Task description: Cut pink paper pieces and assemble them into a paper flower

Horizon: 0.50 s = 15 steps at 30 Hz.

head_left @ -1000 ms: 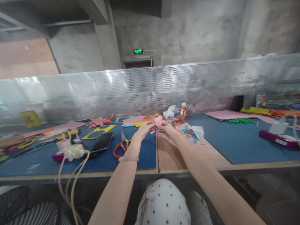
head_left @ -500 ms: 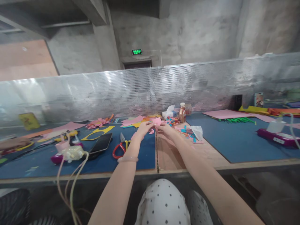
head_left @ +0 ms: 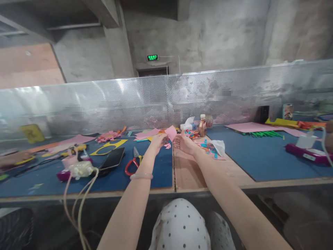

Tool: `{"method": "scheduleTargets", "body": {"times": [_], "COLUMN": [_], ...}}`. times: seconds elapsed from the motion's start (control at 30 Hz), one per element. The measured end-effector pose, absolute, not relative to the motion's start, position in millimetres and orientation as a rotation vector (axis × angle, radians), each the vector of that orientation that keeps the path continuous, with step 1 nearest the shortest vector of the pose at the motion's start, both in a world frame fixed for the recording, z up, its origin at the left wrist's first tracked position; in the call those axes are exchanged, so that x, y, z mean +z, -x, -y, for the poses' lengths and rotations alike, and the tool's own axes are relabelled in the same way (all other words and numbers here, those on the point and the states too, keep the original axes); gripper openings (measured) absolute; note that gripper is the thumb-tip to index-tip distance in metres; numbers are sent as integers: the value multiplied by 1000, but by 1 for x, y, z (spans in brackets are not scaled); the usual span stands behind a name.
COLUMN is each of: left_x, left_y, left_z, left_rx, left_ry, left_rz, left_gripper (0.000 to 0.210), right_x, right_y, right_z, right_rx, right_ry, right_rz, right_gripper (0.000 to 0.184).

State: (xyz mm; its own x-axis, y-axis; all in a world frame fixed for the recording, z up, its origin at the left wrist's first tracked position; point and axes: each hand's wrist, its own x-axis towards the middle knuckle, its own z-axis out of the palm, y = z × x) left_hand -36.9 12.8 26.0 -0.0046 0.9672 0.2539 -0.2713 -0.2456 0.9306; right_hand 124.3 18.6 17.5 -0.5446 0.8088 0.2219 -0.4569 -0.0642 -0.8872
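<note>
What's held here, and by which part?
Pink paper, apparently by its lower left edge, in the left hand; whether the right hand touches it is unclear.

A flat, four-cornered pink paper piece point(head_left: 171, 133) tilts upright between the hands point(head_left: 157, 143).

Leftward passage is obstructed by scissors point(head_left: 132, 167), forward passage by a perforated panel point(head_left: 145, 100); room is afforded over the right-hand blue mat point(head_left: 249, 158).

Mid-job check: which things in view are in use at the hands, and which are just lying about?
Apparently in use:
pink paper piece
left hand, seemingly pinching it
right hand, fingers spread close beside it

Probably just lying about:
red-handled scissors
black phone
white-capped bottle
purple power strip, far right
</note>
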Motion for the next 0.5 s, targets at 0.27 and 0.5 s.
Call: {"method": "scheduleTargets", "body": {"times": [0.27,0.5], "left_x": [23,25], "left_y": [34,27], "left_z": [-12,-4], "left_rx": [1394,1268], "left_ry": [-1354,-1524], "left_rz": [-908,-856], "left_gripper": [24,34], "right_x": [11,12], "right_y": [-121,-114], "right_z": [-24,-20], "right_rx": [1447,1324], "right_ry": [546,696], "right_rz": [1356,1291], "right_gripper": [36,44]}}
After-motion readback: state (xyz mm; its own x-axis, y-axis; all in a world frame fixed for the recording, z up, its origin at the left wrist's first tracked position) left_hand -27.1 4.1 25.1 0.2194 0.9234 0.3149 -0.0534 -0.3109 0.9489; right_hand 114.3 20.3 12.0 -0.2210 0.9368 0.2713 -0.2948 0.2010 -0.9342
